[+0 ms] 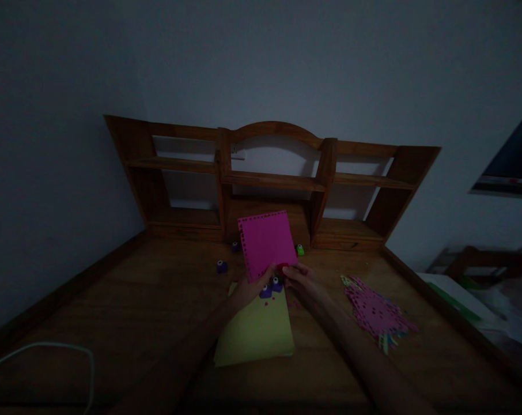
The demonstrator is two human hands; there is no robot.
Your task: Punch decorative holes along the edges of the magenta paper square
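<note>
A bright pink paper sheet (267,242), with small holes along its left and top edges, is held up over the desk. My left hand (248,291) grips its lower edge, fingers partly hidden behind the sheet. My right hand (304,282) is closed around a small red craft punch (282,267) at the sheet's bottom edge. Just below sit two purple craft punches (265,291) with white round tops, at the upper end of a stack of yellow paper (258,334). Tiny pink cut-outs (267,304) are scattered by them.
Other punches lie further back: a purple punch (222,266), a dark one (235,246) and a green punch (299,250). A pile of punched pink strips (377,311) lies at right. A wooden shelf (273,183) lines the desk's back; a white cable (57,344) is at left.
</note>
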